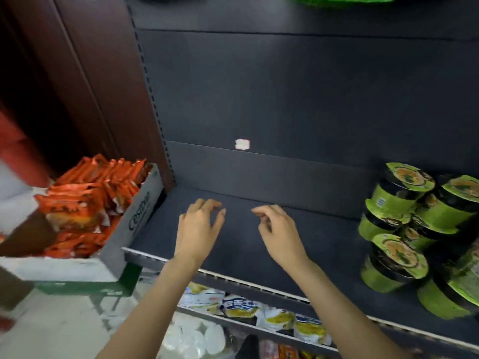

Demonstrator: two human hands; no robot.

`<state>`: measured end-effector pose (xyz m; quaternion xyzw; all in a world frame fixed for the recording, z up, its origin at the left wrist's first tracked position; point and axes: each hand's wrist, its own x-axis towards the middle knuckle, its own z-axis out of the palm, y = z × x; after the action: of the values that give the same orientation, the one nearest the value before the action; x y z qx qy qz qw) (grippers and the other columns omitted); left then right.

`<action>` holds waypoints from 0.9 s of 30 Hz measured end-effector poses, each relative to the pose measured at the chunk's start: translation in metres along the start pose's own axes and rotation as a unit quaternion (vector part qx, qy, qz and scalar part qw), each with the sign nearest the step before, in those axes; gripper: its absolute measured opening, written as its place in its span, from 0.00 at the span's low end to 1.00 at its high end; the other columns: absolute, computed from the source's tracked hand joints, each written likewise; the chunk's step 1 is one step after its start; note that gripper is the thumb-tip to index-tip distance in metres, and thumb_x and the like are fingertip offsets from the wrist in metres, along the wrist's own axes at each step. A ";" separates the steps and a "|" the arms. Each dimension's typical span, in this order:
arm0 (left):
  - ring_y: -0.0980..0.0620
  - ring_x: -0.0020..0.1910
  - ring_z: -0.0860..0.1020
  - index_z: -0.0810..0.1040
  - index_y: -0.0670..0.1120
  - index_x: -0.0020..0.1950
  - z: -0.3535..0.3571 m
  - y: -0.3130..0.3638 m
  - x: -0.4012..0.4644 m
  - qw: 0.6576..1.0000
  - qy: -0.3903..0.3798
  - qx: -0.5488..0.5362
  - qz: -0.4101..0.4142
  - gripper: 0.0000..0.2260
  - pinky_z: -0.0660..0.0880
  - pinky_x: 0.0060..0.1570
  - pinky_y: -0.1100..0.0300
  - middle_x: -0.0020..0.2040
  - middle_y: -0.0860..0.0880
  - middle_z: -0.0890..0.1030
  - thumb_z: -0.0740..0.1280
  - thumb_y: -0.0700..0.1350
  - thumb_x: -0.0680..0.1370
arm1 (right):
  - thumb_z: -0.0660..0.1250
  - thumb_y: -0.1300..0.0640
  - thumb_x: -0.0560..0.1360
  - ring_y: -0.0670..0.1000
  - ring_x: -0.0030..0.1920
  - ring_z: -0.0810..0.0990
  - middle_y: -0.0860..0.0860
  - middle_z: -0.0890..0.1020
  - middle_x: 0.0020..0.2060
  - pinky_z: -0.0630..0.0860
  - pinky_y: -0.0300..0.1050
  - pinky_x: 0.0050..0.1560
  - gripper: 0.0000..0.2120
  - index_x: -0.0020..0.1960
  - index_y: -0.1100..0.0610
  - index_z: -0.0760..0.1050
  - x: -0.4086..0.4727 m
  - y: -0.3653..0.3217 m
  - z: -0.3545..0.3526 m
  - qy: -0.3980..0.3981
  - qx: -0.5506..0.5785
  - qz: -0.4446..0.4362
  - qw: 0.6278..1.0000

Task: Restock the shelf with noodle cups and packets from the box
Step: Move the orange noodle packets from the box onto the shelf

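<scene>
A dark shelf (pixel 259 250) runs across the middle, its left and centre part bare. Both hands hover over that bare part with loosely curled fingers and hold nothing: my left hand (pixel 201 226) sits closer to the box, my right hand (pixel 278 229) just right of it. A grey cardboard box (pixel 137 218) full of orange noodle packets (pixel 85 200) stands at the left, its corner against the shelf's left end. Several green noodle cups (pixel 414 237) are stacked on the right end of the shelf.
A lower shelf holds white and yellow packets (pixel 259 309) and white bags (pixel 197 338). The box rests on a green stool (pixel 108 286). A brown wooden panel (pixel 90 73) rises at the left. A small white sticker (pixel 242 144) marks the shelf's back wall.
</scene>
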<state>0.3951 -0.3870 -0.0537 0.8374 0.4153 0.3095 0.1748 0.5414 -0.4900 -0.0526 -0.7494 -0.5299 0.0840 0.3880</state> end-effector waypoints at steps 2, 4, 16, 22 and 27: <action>0.46 0.56 0.76 0.78 0.46 0.58 -0.028 -0.042 0.001 1.000 -0.004 -0.010 -0.024 0.11 0.73 0.54 0.46 0.55 0.48 0.77 0.63 0.48 0.79 | 0.59 0.66 0.76 0.46 0.56 0.75 0.48 0.76 0.55 0.71 0.38 0.57 0.16 0.60 0.55 0.76 0.013 -0.029 0.036 -0.024 0.007 -0.011 1.000; 0.44 0.54 0.76 0.78 0.45 0.58 -0.059 -0.084 0.004 0.999 -0.010 -0.013 -0.038 0.11 0.73 0.54 0.47 0.55 0.46 0.77 0.64 0.47 0.78 | 0.58 0.65 0.77 0.46 0.57 0.74 0.48 0.76 0.55 0.71 0.38 0.57 0.15 0.61 0.55 0.75 0.026 -0.062 0.075 -0.048 0.011 -0.014 0.999; 0.42 0.57 0.74 0.79 0.45 0.57 -0.176 -0.287 0.038 0.993 -0.030 0.039 -0.109 0.10 0.70 0.55 0.50 0.55 0.44 0.77 0.64 0.44 0.77 | 0.59 0.64 0.78 0.50 0.60 0.73 0.52 0.75 0.58 0.71 0.44 0.60 0.15 0.63 0.56 0.73 0.096 -0.202 0.254 -0.155 0.019 -0.020 0.988; 0.43 0.60 0.73 0.78 0.44 0.59 -0.190 -0.351 0.069 0.989 -0.041 0.044 -0.133 0.11 0.69 0.59 0.51 0.59 0.44 0.76 0.65 0.42 0.77 | 0.60 0.63 0.77 0.51 0.63 0.71 0.53 0.73 0.62 0.64 0.38 0.60 0.18 0.66 0.57 0.72 0.137 -0.222 0.308 -0.161 0.015 -0.031 0.986; 0.42 0.62 0.72 0.77 0.43 0.61 -0.189 -0.395 0.101 0.985 -0.076 0.072 -0.138 0.14 0.69 0.60 0.52 0.61 0.43 0.75 0.66 0.40 0.76 | 0.61 0.60 0.78 0.49 0.65 0.70 0.52 0.71 0.66 0.62 0.35 0.59 0.18 0.68 0.55 0.69 0.178 -0.224 0.343 -0.184 0.015 -0.019 0.983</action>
<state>0.0839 -0.0644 -0.0918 0.8037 0.5333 0.1868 0.1863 0.2692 -0.1374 -0.0860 -0.7048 -0.6053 0.2211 0.2966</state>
